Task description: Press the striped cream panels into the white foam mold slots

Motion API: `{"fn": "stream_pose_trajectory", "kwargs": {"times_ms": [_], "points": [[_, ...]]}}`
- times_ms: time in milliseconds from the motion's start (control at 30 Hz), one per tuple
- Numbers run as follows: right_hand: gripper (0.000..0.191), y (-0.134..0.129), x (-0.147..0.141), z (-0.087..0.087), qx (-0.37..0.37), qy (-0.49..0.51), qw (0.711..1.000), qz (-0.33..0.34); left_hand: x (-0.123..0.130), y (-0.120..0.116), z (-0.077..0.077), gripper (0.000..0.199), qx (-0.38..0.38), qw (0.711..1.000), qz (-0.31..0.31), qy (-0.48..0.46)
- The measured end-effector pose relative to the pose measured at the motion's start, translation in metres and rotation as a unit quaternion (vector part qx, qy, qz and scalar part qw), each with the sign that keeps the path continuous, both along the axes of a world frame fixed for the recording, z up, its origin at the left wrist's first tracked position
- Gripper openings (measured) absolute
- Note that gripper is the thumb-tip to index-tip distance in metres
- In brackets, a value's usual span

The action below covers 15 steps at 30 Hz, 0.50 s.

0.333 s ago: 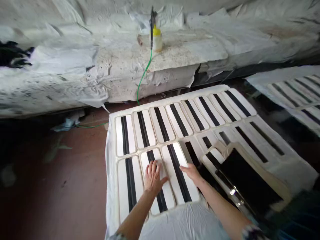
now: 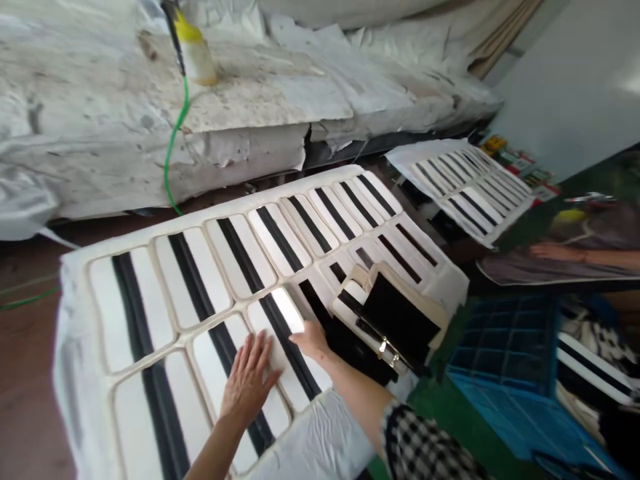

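My left hand (image 2: 250,377) lies spread on a white panel with a black stripe (image 2: 205,347) in the front row of the board. At the right edge of the neighbouring striped panel (image 2: 285,340), my right hand (image 2: 313,340) has its fingers and thumb close together on that edge. Both panels lie on a cloth-covered board (image 2: 83,320) among rows of similar ones. Just right of my right hand sits a pile with a black piece (image 2: 400,317) and metal clips (image 2: 387,353) on top.
A yellow-capped bottle (image 2: 197,57) and a green hose (image 2: 175,143) are on the covered bench behind. A second board of striped panels (image 2: 480,193) stands back right. A blue crate (image 2: 505,373) is at right, near another person's hand (image 2: 555,252).
The view has swung to the right, bringing the blue crate and another person's arm into sight. Both my hands remain on the same two panels.
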State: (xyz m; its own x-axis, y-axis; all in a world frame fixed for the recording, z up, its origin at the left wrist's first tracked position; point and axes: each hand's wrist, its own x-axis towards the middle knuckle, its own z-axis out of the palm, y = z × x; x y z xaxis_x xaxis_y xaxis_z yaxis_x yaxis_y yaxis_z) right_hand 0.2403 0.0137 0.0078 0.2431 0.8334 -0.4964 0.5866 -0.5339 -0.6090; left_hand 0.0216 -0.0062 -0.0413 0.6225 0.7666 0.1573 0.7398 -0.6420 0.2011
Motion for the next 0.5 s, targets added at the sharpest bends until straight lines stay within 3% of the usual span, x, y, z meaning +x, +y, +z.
{"fn": "stream_pose_trajectory", "kwargs": {"times_ms": [133, 233, 333, 500], "points": [[0.028, -0.013, 0.007, 0.038, 0.003, -0.069, 0.997, 0.027, 0.009, 0.000, -0.003, 0.073, -0.006, 0.999, 0.001, -0.038], [0.033, -0.034, 0.048, 0.063, 0.062, -0.085, 0.994, 0.038, 0.015, 0.001, 0.004, 0.075, -0.006, 0.999, 0.000, -0.045], [0.043, -0.050, 0.135, 0.068, 0.074, -0.132, 0.988, -0.007, 0.023, 0.002, 0.012, 0.082, 0.005, 0.999, -0.001, -0.049], [0.052, -0.056, 0.321, 0.050, -0.013, -0.223, 0.972, -0.076, 0.032, 0.002, 0.013, 0.087, 0.021, 0.999, 0.001, -0.030]]}}
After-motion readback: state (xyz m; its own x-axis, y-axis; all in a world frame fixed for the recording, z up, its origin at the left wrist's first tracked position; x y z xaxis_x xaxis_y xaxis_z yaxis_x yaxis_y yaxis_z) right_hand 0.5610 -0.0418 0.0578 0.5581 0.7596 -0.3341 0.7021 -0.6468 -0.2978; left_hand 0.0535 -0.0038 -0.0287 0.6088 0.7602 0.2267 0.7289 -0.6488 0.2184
